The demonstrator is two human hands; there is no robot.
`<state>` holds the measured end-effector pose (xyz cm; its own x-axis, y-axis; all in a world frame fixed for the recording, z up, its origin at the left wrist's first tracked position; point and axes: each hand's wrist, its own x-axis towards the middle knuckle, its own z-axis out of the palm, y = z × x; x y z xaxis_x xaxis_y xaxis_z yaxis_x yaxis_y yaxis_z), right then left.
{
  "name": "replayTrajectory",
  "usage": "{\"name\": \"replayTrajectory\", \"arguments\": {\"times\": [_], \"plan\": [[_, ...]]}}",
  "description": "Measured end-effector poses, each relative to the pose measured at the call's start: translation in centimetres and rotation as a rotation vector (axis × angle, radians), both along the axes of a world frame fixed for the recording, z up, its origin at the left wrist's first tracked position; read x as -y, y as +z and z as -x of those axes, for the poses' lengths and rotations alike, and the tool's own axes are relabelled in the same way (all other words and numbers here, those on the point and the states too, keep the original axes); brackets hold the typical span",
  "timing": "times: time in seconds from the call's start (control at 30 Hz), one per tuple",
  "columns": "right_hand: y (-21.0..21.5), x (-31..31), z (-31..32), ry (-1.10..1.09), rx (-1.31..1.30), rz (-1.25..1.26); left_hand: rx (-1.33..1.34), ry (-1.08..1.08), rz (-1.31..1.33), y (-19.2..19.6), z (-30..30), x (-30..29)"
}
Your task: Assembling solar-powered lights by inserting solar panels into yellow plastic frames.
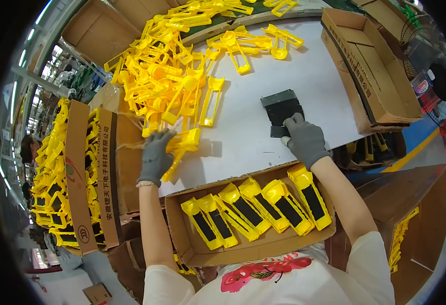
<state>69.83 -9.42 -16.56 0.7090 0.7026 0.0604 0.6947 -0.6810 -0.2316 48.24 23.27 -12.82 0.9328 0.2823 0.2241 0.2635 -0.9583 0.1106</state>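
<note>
beyond the carton (pixel 253 251), a yellow plastic frame (pixel 187 139) slants toward it beside my nearer left hand (pixel 157 155); my right hand (pixel 306 140) touches black strips (pixel 281 109); both half-curled, any hold i can't tell.

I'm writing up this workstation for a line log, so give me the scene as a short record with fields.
Left hand: grey-gloved, at a yellow frame; how firmly it grips cannot be told
Right hand: grey-gloved, fingers on the black strips
Surface: white tabletop
Loose parts: heap of yellow frames, far left of the tabletop
Near box: open cardboard box before the person, holding yellow frames, most showing black inserts
Left side: tall carton with more yellow parts
Right side: shallow cardboard tray
</note>
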Motion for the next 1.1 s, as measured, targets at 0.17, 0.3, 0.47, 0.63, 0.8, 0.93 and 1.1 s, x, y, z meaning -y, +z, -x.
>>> {"name": "replayTrajectory", "arguments": {"times": [0.17,0.3,0.47,0.63,0.8,0.93,1.1], "plan": [[0.4,0.0,-0.4,-0.038,-0.101,0.004,-0.018,-0.070,0.114,-0.9,-1.9,4.5],[0.5,0.1,-0.5,-0.032,-0.148,-0.044,-0.026,-0.191,0.199,-0.2,-3.4,6.9],[0.8,1.8,0.0,-0.053,-0.302,-0.302,0.122,-0.142,0.312,1.6,-3.6,4.6],[2.0,4.0,1.1,-0.127,-0.397,-0.614,-0.113,-0.335,0.307,1.1,-4.6,5.2],[5.0,4.8,3.1,-0.216,-0.672,-0.691,-0.288,-0.228,0.604,-0.4,-5.6,4.4],[4.6,6.0,3.5,-0.253,-0.841,-0.807,-0.180,-0.197,0.754,0.0,-5.7,4.4],[4.4,7.0,4.3,-0.259,-1.005,-0.854,-0.101,-0.117,0.849,-0.3,-4.6,4.1]]}}
